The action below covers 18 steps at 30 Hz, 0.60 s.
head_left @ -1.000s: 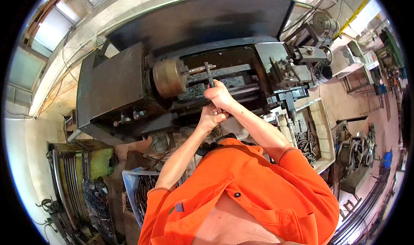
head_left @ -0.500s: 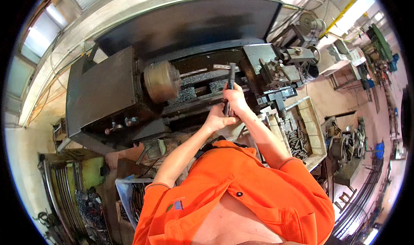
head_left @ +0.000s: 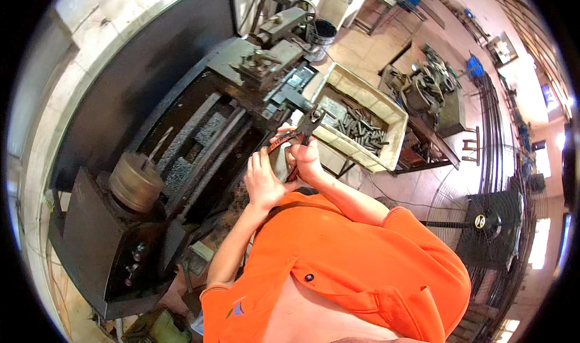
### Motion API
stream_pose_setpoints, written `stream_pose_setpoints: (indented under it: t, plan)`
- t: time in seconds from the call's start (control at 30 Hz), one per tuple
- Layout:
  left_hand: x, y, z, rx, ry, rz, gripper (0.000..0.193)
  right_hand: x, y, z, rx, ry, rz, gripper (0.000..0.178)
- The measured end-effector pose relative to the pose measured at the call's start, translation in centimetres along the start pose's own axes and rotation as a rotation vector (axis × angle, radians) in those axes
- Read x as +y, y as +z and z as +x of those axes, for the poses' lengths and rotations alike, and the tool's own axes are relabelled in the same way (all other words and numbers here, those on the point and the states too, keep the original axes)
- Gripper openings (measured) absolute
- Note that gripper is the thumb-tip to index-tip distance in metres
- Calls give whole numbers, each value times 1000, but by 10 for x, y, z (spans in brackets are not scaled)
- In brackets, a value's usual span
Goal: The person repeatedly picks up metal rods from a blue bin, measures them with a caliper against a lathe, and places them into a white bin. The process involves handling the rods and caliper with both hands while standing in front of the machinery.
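Both hands are together in front of my waist on a plier-like hand tool [head_left: 310, 125]. Its flat dark head points away from me, and parts with red and orange marks run back toward my hands; its exact kind is unclear. My right hand [head_left: 306, 160] is closed around the near right part. With curled fingers, my left hand [head_left: 261, 177] reaches the orange-marked part on the left, its fingertips partly hidden. Beyond the tool stands the lathe's carriage and tool post [head_left: 266, 65]. The lathe chuck [head_left: 136, 183] is at the left, with a thin rod sticking out of it.
Metal chips [head_left: 175, 141] lie in the lathe bed. A pale bin [head_left: 396, 134] of short metal pieces stands right of the hands. Behind it are a heap of metal parts [head_left: 426, 86] and a bucket [head_left: 324, 35]. A fan [head_left: 489, 222] is at my right.
My view has turned to the right, so the lathe now runs diagonally. Both hands still hold the tool; its head has tilted right, and its red and orange marked parts now show.
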<state>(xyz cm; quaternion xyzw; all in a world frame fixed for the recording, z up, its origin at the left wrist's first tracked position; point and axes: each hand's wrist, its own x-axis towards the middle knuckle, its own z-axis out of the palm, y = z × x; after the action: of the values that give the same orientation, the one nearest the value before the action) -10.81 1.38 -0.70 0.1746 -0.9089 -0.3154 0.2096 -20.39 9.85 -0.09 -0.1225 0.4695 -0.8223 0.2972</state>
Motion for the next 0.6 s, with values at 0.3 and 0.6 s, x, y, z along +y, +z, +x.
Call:
stream_pose_setpoints:
  t: [0.3, 0.6]
  plan:
    - [1, -19, -9, -367, -134, -386, 51, -23, -82, -17, 271, 278, 85, 25]
    - [-67, -82, -182, 66, -859, -322, 47, -42, -294, 2, 393, 537, 254, 54]
